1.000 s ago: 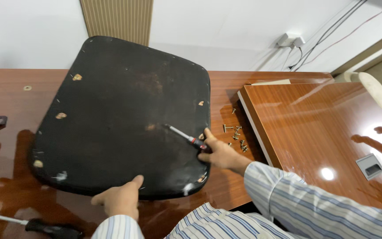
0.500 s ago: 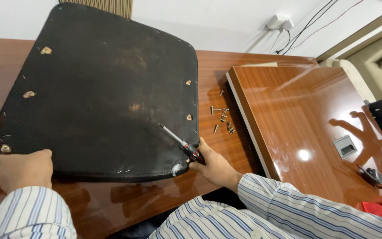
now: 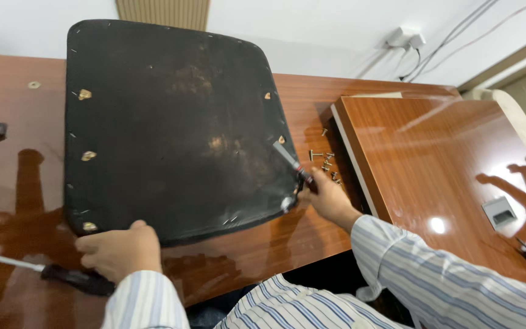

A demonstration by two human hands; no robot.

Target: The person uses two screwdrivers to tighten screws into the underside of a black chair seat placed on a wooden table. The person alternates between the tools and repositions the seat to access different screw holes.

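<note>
Pointing up-left, screwdriver (image 3: 292,163) in right hand (image 3: 330,198) crosses seat panel (image 3: 171,128).

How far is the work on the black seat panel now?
Several loose screws lie on the table beside the black seat panel, so some appear already removed. In hand: the right hand holds a screwdriver over the panel's right edge, while the left hand steadies the near edge. Left: fittings along the left edge show, untouched. A second screwdriver lies idle.
</note>
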